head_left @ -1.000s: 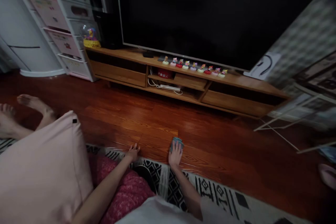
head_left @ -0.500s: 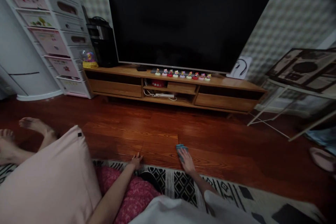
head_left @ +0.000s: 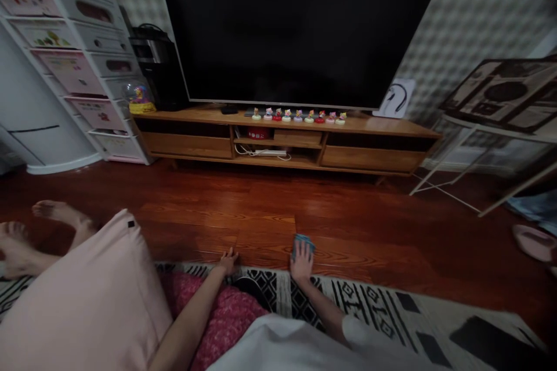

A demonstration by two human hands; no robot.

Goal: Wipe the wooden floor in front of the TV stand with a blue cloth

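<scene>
A small blue cloth (head_left: 303, 240) lies on the wooden floor (head_left: 261, 203), just past the rug's edge. My right hand (head_left: 301, 261) rests flat on top of it with the fingers spread, covering most of it. To the left, my left hand (head_left: 228, 261) leans on the floor by the rug edge, fingers apart and nothing in them. Under my arms is the black-and-white patterned rug (head_left: 348, 295).
A low wooden TV stand (head_left: 187, 146) spans the far side, with small figurines (head_left: 298, 116) lined along its top. A pink cushion (head_left: 82, 295) is at left, near bare feet (head_left: 56, 211). White table legs (head_left: 429, 177) and a pink slipper (head_left: 534, 242) are at right.
My right hand has turned more upright and shifted slightly left, with its fingers spread wider over the cloth. My left hand stays propped in nearly the same spot. The view has shifted slightly.
</scene>
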